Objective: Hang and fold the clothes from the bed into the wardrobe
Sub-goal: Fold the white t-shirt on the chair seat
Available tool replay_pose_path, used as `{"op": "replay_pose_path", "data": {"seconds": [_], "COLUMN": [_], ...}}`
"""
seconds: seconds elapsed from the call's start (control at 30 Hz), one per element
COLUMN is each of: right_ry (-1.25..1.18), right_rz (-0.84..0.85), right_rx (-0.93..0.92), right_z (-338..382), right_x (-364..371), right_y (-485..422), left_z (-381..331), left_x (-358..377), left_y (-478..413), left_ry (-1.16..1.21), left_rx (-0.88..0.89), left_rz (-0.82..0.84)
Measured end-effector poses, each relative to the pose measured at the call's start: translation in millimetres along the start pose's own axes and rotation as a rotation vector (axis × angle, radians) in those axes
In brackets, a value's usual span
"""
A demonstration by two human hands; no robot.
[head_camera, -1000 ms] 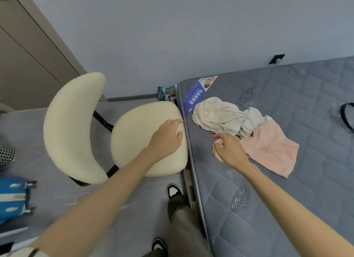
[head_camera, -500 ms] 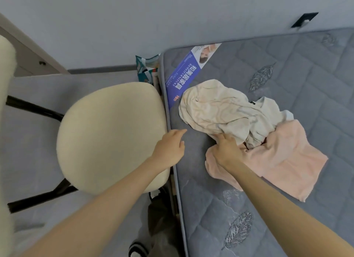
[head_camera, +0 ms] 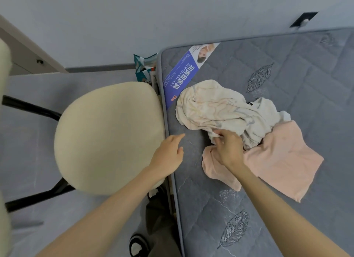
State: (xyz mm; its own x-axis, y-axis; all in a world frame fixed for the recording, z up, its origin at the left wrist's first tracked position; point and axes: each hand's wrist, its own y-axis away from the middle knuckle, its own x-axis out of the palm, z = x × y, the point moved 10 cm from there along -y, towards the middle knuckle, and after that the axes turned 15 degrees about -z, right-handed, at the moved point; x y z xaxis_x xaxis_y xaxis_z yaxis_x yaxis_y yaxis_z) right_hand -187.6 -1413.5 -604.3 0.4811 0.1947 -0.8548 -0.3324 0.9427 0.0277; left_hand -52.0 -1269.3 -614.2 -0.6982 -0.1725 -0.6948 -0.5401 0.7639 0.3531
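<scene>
On the bed [head_camera: 287,208], right hand [head_camera: 229,149] grips cream garment [head_camera: 214,107].

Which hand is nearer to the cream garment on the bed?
Right. The right hand grips the lower edge of the cream garment. The left hand is open over the side edge of the bed, apart from the garment.
</scene>
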Motion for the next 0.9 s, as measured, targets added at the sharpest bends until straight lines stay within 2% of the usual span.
{"op": "replay_pose_path", "data": {"seconds": [0.07, 0.2, 0.37, 0.53, 0.6, 0.7, 0.8, 0.83, 0.9], "right_ry": [0.002, -0.428, -0.625, -0.811, -0.919, -1.097, -1.067, -0.993, -0.793], "right_rz": [0.043, 0.282, 0.288, 0.357, 0.430, 0.607, 0.709, 0.667, 0.474], "right_rx": [-0.069, -0.037, -0.090, 0.005, 0.044, 0.068, -0.011, -0.052, -0.155], "right_z": [30, 103, 179, 245, 277, 332, 372, 378, 379], "right_x": [-18, -48, -110, -164, -177, -191, -195, -194, -192], "right_y": [8, 33, 44, 56, 68, 100, 132, 136, 130], "left_z": [-9, -24, -45, -60, -64, -63, -40, -30, -12], "left_x": [-17, -58, -121, -177, -202, -254, -299, -313, -333], "left_y": [9, 29, 64, 117, 136, 163, 189, 197, 214], "left_ry": [0.023, 0.085, 0.244, 0.264, 0.224, 0.290, 0.369, 0.364, 0.364], "left_rx": [0.004, 0.027, 0.058, 0.138, 0.160, 0.120, 0.057, 0.037, -0.004], "left_rz": [-0.020, -0.071, -0.090, -0.005, -0.063, -0.294, -0.476, -0.517, -0.537]}}
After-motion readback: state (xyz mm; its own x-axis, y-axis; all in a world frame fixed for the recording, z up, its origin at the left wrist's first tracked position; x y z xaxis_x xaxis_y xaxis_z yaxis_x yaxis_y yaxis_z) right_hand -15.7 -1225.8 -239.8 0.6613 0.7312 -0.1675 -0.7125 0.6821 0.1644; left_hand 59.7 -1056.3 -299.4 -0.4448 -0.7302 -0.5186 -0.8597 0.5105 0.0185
